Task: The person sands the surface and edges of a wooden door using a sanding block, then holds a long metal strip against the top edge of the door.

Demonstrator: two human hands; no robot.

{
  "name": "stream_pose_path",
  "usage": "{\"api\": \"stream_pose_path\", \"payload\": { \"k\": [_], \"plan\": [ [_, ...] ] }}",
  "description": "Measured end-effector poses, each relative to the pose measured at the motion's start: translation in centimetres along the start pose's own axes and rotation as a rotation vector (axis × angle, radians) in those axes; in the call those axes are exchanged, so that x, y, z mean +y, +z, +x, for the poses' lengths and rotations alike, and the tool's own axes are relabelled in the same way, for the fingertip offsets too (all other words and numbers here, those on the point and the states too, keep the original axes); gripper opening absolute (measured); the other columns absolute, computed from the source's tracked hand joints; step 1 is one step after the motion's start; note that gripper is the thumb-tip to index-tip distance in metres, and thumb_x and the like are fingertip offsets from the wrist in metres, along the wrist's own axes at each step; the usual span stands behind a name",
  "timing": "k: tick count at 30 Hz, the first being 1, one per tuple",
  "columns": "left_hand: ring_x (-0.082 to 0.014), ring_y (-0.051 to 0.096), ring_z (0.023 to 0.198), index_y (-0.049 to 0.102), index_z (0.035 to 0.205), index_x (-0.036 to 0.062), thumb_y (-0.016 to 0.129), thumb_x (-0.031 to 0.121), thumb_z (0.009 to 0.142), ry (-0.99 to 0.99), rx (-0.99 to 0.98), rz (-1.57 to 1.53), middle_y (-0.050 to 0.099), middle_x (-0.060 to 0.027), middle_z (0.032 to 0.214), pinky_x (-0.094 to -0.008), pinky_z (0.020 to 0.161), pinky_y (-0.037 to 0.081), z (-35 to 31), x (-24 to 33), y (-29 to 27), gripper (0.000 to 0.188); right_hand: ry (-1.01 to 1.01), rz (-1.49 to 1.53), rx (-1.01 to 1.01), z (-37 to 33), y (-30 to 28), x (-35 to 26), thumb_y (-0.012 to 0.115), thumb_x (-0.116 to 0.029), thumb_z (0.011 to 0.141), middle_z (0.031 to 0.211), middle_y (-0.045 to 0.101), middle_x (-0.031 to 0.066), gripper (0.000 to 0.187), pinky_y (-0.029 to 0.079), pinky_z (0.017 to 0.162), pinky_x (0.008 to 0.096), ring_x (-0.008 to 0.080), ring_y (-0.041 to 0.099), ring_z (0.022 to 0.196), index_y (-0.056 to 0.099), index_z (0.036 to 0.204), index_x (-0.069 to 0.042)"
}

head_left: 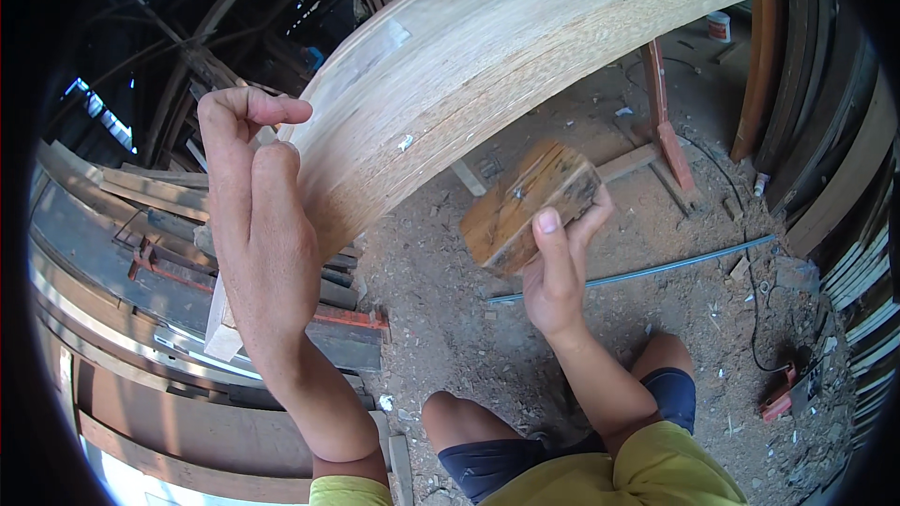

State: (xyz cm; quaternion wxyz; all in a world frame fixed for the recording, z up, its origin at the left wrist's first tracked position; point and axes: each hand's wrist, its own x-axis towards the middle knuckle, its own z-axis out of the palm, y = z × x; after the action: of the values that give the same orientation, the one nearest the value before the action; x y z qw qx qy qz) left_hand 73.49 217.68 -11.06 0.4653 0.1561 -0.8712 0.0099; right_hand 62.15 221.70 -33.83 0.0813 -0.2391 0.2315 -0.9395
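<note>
Wooden block [520,206]: held in the right hand [555,292], raised in view over the littered floor [441,305] and below the lower edge of the large curved board [506,66]. Its long axis slants from lower left to upper right, roughly in line with the near stretch of that edge. The broad amber face is turned up and to the left; a darker, rough long side faces the thumb. The outline is slightly blurred.

Right hand: closed around the block from its lower right side. The thumb lies along the rough side, pointing up the picture; a finger bends around the right end, and the remaining fingers are hidden behind the wood. The broad face and the lower left end are uncovered.

Left hand [277,225]: raised in front of the board's lower left end, back toward the viewer, upper fingers curled to the right. A pale wood piece [223,333] shows beside the wrist; whether the fingers grip it, or touch the board, cannot be told
</note>
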Motion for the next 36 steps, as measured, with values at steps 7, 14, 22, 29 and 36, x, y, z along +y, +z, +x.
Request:
{"api": "stream_pose_path", "payload": {
  "k": [7,14,22,29,36],
  "plan": [
    [-0.0278,0.064,0.11,0.062,0.113,0.0043,0.072,0.038,0.098,-0.033,-0.119,0.054,0.064,-0.0125,0.111,-0.0447,0.101,0.05,-0.2,0.7,0.6,0.038,0.765,-1.263,-0.348,-17.0,-26.2,21.7,0.086,-0.045,0.087,0.15,0.039,0.0433,0.111,0.056,0.103,0.0556,0.0599,0.061,0.123,0.018,0.164,-0.001],
    [-0.0274,0.067,0.112,0.064,0.119,0.0067,0.084,0.054,0.083,-0.008,-0.317,0.214,0.063,-0.009,0.117,-0.0491,0.105,0.052,-0.8,-0.3,-0.9,0.063,0.788,-1.782,-0.575,-14.4,-38.2,23.6,0.069,-0.042,0.098,0.165,0.037,0.032,0.084,0.032,0.126,0.0589,0.0495,0.031,0.157,0.035,0.165,-0.004],
    [-0.0257,0.06,0.117,0.065,0.112,0.0028,0.045,0.045,0.112,-0.056,-0.142,-0.029,0.064,-0.0119,0.114,-0.0403,0.109,0.041,0.8,1.1,0.8,0.047,0.694,-2.197,-0.703,-3.4,-54.7,24.5,0.057,-0.023,0.103,0.162,0.048,0.0151,0.048,0.031,0.127,0.0558,0.0381,0.041,0.153,0.058,0.15,-0.019],
    [-0.0285,0.057,0.127,0.064,0.115,0.002,0.037,0.051,0.113,-0.064,-0.101,-0.081,0.065,-0.0143,0.118,-0.0449,0.119,0.035,1.0,0.9,0.8,0.055,0.609,-2.276,-0.677,-0.4,-58.5,24.5,0.058,-0.031,0.103,0.158,0.053,0.0143,0.044,0.032,0.125,0.0577,0.038,0.037,0.155,0.067,0.145,-0.018],
    [-0.0291,0.056,0.127,0.064,0.116,0.0024,0.037,0.053,0.112,-0.142,-0.081,0.013,0.065,-0.0146,0.119,-0.0463,0.119,0.034,0.4,0.8,1.2,0.057,0.368,-2.013,-1.132,-2.1,-54.3,22.1,0.06,-0.018,0.097,0.131,0.07,0.0129,0.039,0.032,0.125,0.0609,0.0336,0.066,0.128,0.066,0.135,-0.014]
  ]
}}
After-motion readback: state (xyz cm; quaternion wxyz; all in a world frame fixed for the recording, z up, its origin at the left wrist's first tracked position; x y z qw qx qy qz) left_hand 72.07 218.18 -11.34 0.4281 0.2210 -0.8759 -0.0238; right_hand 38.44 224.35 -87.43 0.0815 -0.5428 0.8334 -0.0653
